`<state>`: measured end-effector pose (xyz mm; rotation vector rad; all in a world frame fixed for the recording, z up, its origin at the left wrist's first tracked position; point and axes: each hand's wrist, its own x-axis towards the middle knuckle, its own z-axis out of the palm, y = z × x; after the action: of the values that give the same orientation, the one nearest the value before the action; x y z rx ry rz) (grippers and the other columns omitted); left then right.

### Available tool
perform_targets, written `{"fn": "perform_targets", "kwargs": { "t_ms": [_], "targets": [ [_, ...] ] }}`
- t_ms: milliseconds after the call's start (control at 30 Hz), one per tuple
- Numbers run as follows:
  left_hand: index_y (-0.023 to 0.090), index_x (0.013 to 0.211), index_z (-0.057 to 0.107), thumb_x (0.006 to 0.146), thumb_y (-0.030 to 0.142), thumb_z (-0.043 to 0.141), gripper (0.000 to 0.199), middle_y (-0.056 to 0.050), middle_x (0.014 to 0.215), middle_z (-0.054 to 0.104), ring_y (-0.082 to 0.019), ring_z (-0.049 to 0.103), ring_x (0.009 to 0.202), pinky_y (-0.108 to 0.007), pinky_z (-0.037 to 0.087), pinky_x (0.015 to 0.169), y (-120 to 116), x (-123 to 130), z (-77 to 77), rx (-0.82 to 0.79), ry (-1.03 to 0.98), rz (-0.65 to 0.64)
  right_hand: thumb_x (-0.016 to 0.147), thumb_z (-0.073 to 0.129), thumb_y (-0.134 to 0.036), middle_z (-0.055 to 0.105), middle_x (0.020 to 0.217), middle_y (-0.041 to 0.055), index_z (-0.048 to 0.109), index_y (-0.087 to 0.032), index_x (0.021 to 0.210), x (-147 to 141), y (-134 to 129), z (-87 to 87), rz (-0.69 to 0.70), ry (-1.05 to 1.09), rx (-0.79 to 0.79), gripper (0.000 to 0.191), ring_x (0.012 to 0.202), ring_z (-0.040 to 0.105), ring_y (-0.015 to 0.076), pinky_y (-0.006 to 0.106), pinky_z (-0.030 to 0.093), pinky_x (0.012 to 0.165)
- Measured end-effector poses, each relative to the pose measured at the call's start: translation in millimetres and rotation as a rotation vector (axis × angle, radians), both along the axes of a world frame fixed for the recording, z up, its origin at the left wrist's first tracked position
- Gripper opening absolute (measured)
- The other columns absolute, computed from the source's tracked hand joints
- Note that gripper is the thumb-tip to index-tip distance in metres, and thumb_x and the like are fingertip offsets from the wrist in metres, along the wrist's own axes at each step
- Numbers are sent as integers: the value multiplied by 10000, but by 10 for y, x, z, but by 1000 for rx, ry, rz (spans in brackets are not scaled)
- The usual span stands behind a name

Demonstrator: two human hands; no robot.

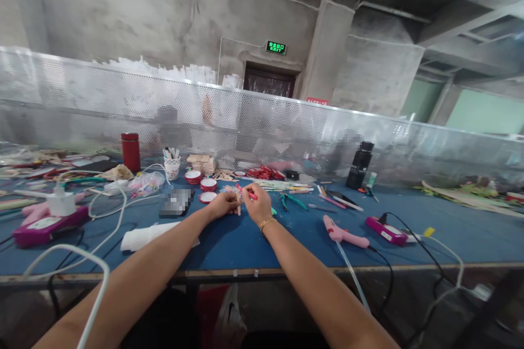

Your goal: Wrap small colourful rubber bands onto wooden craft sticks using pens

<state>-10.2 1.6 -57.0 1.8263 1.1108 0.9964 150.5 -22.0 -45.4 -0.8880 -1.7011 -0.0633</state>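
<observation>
Near the middle of the blue table (303, 242), my left hand (223, 205) is closed on a pale wooden stick (238, 208) that stands roughly upright between the fingers. Just to its right, my right hand (257, 204) grips a red pen (252, 195), its tip end close to the stick. A gold bracelet (268, 222) circles my right wrist. Small colourful pieces lie behind the hands, partly hidden by them. Round red-rimmed tins (208, 184) stand behind my left hand.
At the right lie a pink glue gun (346, 233), a purple power strip (387, 230) and teal pliers (293, 202). A black bottle (360, 166) and red bottle (131, 152) stand farther back. White cables (118, 218) loop at the left, near a white roll (145, 236).
</observation>
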Motion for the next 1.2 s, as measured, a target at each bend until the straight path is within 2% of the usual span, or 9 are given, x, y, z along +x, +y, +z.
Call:
{"fn": "perform_targets", "kwargs": {
  "t_ms": [467,1000,1200],
  "targets": [
    [154,663,537,630,524,718,413,5,563,624,-91,529,489,-199,367,481,69,-22,-66,15,-6,0,890,470,-325,649,754,16,599,-219,807,11,-9,13,-22,15,-9,187,751,585,170,263,419,710],
    [167,625,535,627,500,726,384,14,540,599,-108,538,510,-217,385,491,-60,36,53,-11,4,22,889,484,-316,662,788,12,608,-226,827,2,43,-33,20,-24,-3,165,761,585,165,258,425,719],
    [167,617,529,627,481,736,377,15,542,602,-101,532,509,-214,387,496,-67,33,53,-27,-1,23,880,491,-298,650,756,15,597,-219,795,14,26,-14,-37,-7,11,158,748,580,171,264,416,721]
  ]
}}
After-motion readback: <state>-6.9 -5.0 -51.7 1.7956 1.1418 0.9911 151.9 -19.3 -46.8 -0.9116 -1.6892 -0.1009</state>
